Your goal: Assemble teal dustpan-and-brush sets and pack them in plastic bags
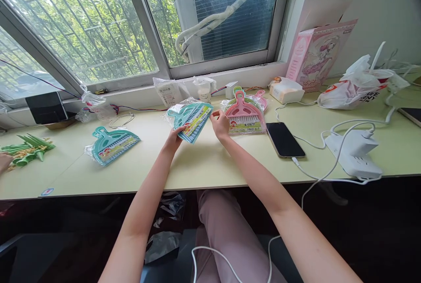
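A teal dustpan-and-brush set (190,118) in clear plastic is tilted above the desk. My left hand (176,136) grips its lower left edge, thumb on the front. At its upper right corner, my right hand (219,124) has its fingers pinched together on the edge of the packet. Another teal set (115,145) lies on the desk to the left. Just right of my right hand, a pink set (244,114) in plastic rests on the desk, with green and pink handles showing behind it.
On the desk (197,173) a black phone (285,139) and a white power strip (355,156) with cables lie at right. Tissues (286,90), a pink box (319,55) and bags line the back. Another person's hand (4,161) is near green pods (28,148) at far left.
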Motion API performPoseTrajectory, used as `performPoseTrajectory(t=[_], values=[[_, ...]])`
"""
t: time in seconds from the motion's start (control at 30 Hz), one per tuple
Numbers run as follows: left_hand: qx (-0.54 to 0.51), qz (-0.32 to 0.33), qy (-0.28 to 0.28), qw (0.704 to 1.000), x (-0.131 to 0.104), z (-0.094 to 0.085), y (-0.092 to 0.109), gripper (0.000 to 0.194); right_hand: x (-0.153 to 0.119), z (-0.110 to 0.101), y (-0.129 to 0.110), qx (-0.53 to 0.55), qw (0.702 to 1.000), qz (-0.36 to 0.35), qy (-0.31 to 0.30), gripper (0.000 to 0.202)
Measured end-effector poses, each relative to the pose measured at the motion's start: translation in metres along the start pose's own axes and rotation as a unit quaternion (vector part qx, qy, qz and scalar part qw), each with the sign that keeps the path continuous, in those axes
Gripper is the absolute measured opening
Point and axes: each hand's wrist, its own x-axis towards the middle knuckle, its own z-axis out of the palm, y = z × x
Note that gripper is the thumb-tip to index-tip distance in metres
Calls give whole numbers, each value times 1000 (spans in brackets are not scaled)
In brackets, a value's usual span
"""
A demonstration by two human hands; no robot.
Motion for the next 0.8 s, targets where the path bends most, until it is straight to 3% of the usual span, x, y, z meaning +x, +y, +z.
performPoseTrajectory(t=[0.17,0.5,0.8], values=[[15,-13,-3,1000,-2,0,2,34,4,-2,1,17,999,-7,-27,28],[20,-10,-1,1000,-5,0,6,37,8,-6,-1,-8,995,-63,-72,43],[22,-19,-12,1000,-8,5,7,35,6,-8,-2,-61,993,-77,-57,26]])
